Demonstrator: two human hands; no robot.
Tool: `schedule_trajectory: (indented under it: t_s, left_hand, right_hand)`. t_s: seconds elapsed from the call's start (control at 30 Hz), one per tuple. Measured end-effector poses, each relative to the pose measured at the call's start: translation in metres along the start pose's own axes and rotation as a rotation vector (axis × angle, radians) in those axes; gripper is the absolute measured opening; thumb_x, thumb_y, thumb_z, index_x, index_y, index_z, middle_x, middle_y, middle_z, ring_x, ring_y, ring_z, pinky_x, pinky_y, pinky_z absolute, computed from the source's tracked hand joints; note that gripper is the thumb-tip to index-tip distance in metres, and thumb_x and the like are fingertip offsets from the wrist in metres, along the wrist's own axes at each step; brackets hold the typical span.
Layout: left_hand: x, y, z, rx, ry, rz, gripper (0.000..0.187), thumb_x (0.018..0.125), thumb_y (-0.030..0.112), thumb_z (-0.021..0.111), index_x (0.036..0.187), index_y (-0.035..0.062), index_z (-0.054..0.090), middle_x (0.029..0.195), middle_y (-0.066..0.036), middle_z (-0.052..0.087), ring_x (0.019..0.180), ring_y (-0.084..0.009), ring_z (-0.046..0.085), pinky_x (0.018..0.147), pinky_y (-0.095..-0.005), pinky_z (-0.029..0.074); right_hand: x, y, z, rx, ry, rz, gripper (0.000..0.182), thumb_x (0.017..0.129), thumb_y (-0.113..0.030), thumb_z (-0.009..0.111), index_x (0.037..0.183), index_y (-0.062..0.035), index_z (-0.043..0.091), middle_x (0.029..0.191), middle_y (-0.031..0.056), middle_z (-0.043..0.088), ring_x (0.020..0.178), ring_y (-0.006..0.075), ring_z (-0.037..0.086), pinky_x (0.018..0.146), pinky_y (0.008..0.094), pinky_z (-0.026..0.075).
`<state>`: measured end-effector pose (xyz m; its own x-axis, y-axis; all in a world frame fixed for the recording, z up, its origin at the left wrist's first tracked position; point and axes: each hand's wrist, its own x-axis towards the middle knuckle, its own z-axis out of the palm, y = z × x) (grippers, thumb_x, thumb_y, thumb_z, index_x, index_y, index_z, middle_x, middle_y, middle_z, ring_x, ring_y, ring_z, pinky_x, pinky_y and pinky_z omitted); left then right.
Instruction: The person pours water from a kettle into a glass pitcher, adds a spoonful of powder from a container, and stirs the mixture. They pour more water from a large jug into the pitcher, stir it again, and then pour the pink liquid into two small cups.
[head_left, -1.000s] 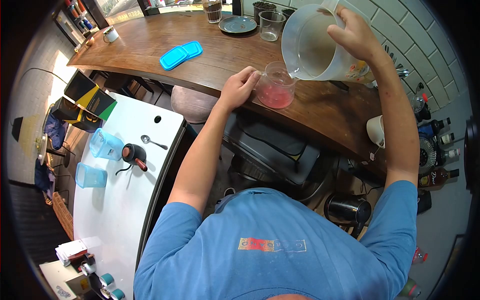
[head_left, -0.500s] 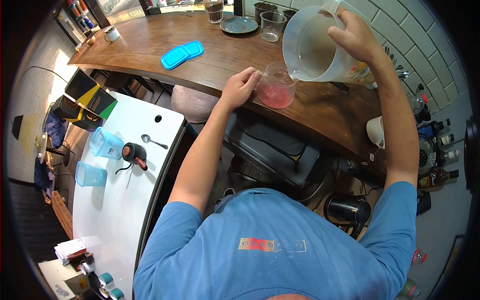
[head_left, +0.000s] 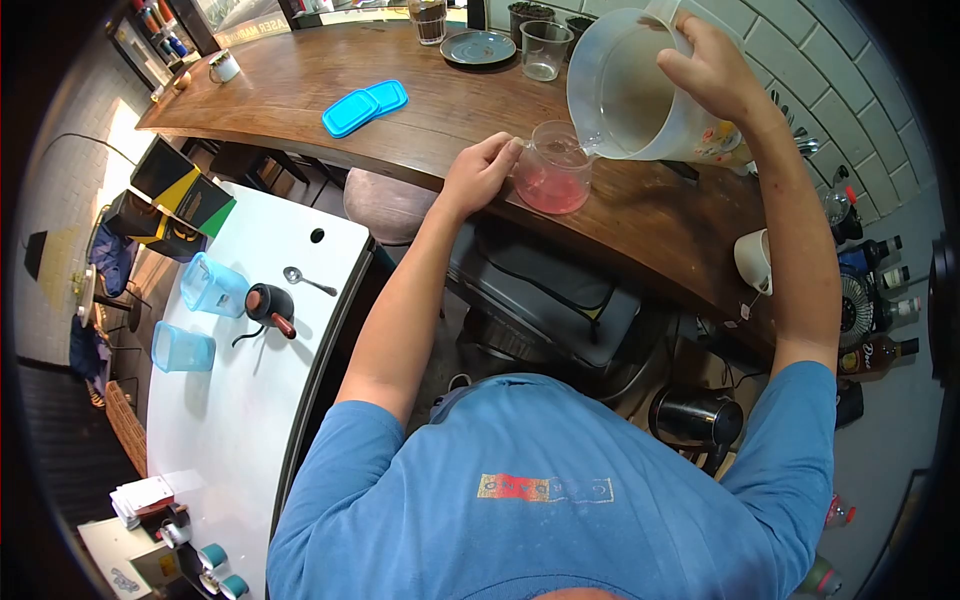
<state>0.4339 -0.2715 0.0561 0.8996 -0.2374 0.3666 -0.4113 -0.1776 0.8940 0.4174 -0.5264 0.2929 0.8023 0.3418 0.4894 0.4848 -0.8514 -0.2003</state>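
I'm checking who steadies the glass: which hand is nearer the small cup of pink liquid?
Left. The left hand touches the cup of pink liquid on its side; the right hand grips the tilted pitcher above it, apart from the cup.

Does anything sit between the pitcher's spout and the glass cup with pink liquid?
Nothing visible does. The right hand tilts the pitcher with its spout right at the rim of the glass cup, which the left hand steadies on the wooden counter.
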Motion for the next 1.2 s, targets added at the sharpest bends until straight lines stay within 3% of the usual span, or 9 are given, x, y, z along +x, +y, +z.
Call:
schedule_trajectory:
  t_s: [0.47,0.53,0.67,0.93,1.2]
  left_hand:
    - [0.001,-0.001,0.0,0.005,-0.006,-0.01,0.043,0.096,0.043,0.048,0.088,0.0018,0.058,0.071,-0.006,0.058,0.068,-0.0155,0.053,0.066,-0.0292,0.043]
    - [0.001,-0.001,0.0,0.012,-0.003,-0.006,0.043,0.095,0.043,0.048,0.088,0.0019,0.058,0.071,-0.007,0.058,0.068,-0.0158,0.054,0.067,-0.0293,0.043]
    - [0.001,-0.001,0.0,0.014,0.002,-0.01,0.044,0.095,0.044,0.047,0.087,0.0018,0.058,0.07,-0.007,0.058,0.068,-0.016,0.054,0.067,-0.0294,0.044]
    - [0.001,-0.002,0.0,0.0,-0.01,-0.015,0.044,0.095,0.044,0.048,0.088,0.0017,0.058,0.072,-0.006,0.058,0.069,-0.0156,0.053,0.068,-0.0293,0.044]
    - [0.001,-0.002,-0.001,0.001,-0.015,-0.013,0.043,0.095,0.043,0.048,0.088,0.0015,0.058,0.072,-0.006,0.058,0.069,-0.015,0.053,0.068,-0.0292,0.043]
  right_hand:
    - [-0.004,-0.008,-0.005,0.024,-0.008,-0.02,0.052,0.065,-0.03,0.06,0.1,0.0083,0.059,0.096,0.0278,0.063,0.091,0.0361,0.062,0.08,0.0402,0.048]
    - [-0.002,-0.006,-0.003,-0.027,-0.013,0.072,0.052,0.065,-0.03,0.059,0.1,0.008,0.059,0.096,0.0273,0.063,0.091,0.0359,0.061,0.08,0.0402,0.048]
    - [-0.002,-0.006,-0.003,0.083,-0.045,0.006,0.051,0.065,-0.029,0.058,0.101,0.0077,0.059,0.096,0.027,0.063,0.09,0.0354,0.062,0.08,0.0401,0.048]
    - [-0.002,-0.006,-0.004,0.057,-0.041,0.036,0.046,0.065,-0.026,0.058,0.096,0.0073,0.061,0.09,0.025,0.064,0.085,0.0326,0.063,0.076,0.0386,0.049]
    - [-0.001,-0.005,-0.004,0.073,-0.04,0.001,0.046,0.065,-0.028,0.059,0.095,0.0073,0.061,0.09,0.0262,0.064,0.085,0.0348,0.063,0.075,0.0399,0.049]
